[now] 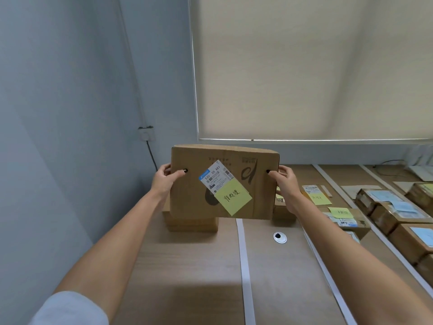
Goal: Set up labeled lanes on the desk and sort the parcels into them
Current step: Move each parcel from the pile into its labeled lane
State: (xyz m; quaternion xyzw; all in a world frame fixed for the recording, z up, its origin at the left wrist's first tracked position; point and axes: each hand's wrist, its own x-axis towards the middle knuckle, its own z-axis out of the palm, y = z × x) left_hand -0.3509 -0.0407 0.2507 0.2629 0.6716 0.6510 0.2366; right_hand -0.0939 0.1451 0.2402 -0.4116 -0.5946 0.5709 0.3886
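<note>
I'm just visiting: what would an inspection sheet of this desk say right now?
Surface: wooden desk split into lanes by white tape strips.
Job's things: big box held up, bearing a shipping label and yellow note; more parcels lie in the right lanes, some with yellow notes.
Clutter: nothing seen.
Grippers: left hand and right hand grip the box's sides.
Cables: black cable drops from a wall socket.
Surroundings: grey wall, drawn blind.

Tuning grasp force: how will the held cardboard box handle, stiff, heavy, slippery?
Cardboard box probably stiff: its faces look flat under side grips from left hand and right hand. Likely light: held aloft by its edges. Yellow sticky note may peel if rubbed.
</note>
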